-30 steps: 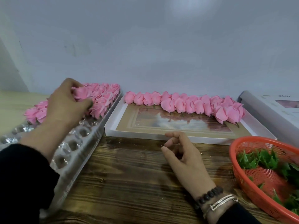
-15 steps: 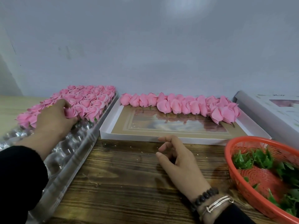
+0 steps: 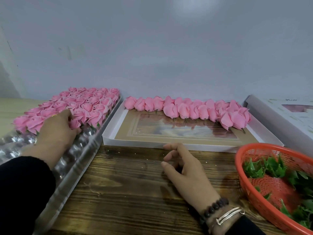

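Crowding left hand: pink roses, clear tray.

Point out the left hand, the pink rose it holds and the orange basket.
left hand (image 3: 55,131): head view, on the back of the hand.
pink rose (image 3: 75,123): head view, on the outer petals between thumb and fingers.
orange basket (image 3: 276,185): head view, on the bare mesh floor.

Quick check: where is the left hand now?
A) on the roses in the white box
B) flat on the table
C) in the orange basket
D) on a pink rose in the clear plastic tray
D: the left hand holds a pink rose at the front of the roses in the clear plastic tray.
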Available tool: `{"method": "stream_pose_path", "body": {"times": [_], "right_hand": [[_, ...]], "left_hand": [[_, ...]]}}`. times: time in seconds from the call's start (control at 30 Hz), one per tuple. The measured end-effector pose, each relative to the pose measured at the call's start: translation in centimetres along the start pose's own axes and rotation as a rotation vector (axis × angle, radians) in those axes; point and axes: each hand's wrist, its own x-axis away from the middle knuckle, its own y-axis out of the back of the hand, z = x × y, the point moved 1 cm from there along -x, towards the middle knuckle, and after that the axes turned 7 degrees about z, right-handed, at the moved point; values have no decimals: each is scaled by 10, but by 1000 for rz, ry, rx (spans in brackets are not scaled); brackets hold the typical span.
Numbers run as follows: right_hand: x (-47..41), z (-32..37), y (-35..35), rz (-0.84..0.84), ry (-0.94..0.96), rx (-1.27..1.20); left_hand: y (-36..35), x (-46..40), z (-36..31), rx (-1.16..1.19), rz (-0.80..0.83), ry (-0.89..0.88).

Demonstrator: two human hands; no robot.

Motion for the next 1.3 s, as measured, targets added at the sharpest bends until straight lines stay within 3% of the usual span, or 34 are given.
{"method": "stream_pose_path", "body": {"times": [0.27, 0.4, 0.5, 0.57, 0.63, 0.73, 0.9, 1.3], "right_hand": [[0, -1, 0, 14, -23, 1], [0, 1, 0, 22, -33, -4], [0, 2, 0, 26, -25, -12], [-1, 2, 1, 31, -29, -17], [-1, 3, 1, 39, -34, -18], [-1, 3, 1, 37, -28, -3], [-2, 2, 0, 10, -15, -1], [5, 13, 0, -73, -33, 108]], "left_hand": [[4, 4, -9, -67, 50, 25], [18, 8, -20, -130, 158, 53], [34, 15, -41, -351, 8, -19], [38, 29, -66, -209, -116, -157], [30, 56, -94, 103, -132, -280], [-1, 106, -123, 482, 80, -293], [-48, 149, -133, 842, 335, -188], [-61, 151, -135, 881, 479, -260]]}}
